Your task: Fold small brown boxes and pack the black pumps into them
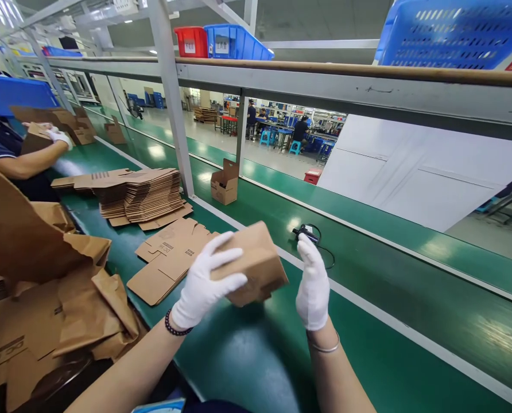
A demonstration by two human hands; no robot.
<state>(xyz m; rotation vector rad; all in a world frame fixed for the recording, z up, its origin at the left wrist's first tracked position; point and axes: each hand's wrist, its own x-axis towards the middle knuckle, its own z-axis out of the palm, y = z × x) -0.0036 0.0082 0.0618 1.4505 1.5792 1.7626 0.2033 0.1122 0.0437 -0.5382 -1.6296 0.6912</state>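
Note:
My left hand, in a white glove, is closed around a small brown cardboard box, tilted above the green work surface. My right hand, also gloved, is held upright to the right of the box, apart from it, with the fingers stretched out and nothing in the palm. Flat cardboard box blanks lie just left of my left hand. Beyond my right hand a black device with a cable rests on the green belt. The far side of the box is hidden.
A stack of folded cardboard stands at the left, near a co-worker's gloved hand. An upright small box sits on the conveyor belt beside a metal post. Crumpled brown paper fills the lower left.

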